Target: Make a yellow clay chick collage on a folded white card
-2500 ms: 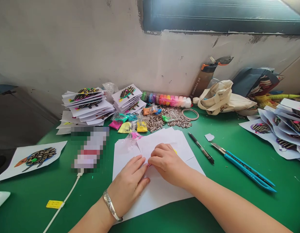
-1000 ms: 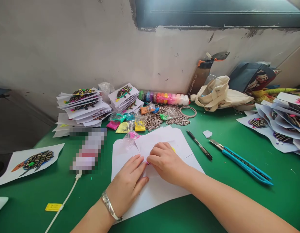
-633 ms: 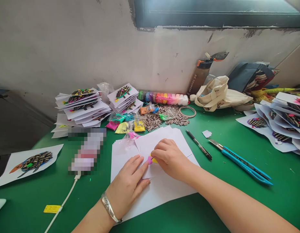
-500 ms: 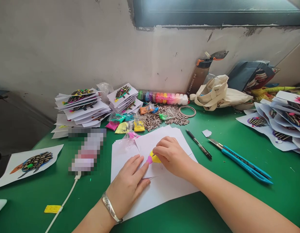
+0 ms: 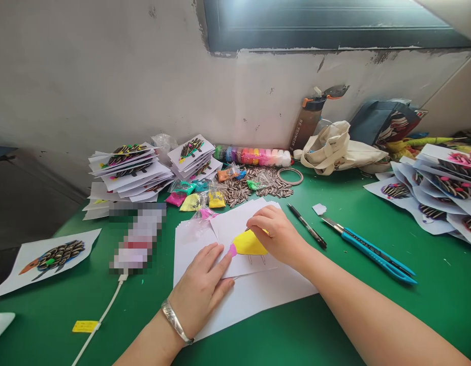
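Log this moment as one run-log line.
left hand: flat on white sheet | right hand: fingers on yellow clay shape | pink clay tip

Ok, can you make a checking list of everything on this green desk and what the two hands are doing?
Surface: green table, mostly covered.
Job's things: white paper stack; top sheet bears a yellow clay shape with a pink tip.
Clutter: sunflower seeds, clay bags, finished cards, pen, blue cutter, bottle, cloth bag.
Hands: left hand flat on the paper; right hand fingers pressing the yellow clay.
Cables: white cable at the left.
Surroundings: scuffed wall, window frame above.
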Action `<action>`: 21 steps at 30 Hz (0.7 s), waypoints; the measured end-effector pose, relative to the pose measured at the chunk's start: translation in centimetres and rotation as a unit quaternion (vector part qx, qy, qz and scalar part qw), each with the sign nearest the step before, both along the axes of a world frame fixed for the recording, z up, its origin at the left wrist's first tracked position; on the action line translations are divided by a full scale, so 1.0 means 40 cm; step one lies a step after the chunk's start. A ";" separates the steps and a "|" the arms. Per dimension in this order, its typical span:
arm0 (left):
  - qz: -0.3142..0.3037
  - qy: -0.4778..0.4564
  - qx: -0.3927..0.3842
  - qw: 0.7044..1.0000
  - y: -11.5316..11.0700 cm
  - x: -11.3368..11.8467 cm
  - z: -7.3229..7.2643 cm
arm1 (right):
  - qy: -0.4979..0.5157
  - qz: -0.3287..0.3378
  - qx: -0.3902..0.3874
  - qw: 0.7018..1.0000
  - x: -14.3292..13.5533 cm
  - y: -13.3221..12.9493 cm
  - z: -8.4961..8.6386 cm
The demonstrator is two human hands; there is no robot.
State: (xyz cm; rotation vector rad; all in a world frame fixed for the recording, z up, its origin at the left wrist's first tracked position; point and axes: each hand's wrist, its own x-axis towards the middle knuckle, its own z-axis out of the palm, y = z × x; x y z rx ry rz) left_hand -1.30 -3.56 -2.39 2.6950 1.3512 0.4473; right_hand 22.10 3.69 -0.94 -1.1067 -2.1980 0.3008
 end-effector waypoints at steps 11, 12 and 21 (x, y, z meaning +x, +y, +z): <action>0.004 -0.004 0.017 1.000 0.001 0.000 0.010 | 0.029 -0.109 -0.073 0.991 0.063 -0.009 0.015; 0.007 -0.014 0.027 1.000 0.000 0.000 0.013 | 0.031 -0.110 -0.076 0.991 0.064 -0.016 0.014; -0.010 0.038 0.041 0.998 0.024 0.021 0.007 | 0.047 -0.116 -0.052 0.991 0.060 -0.019 -0.023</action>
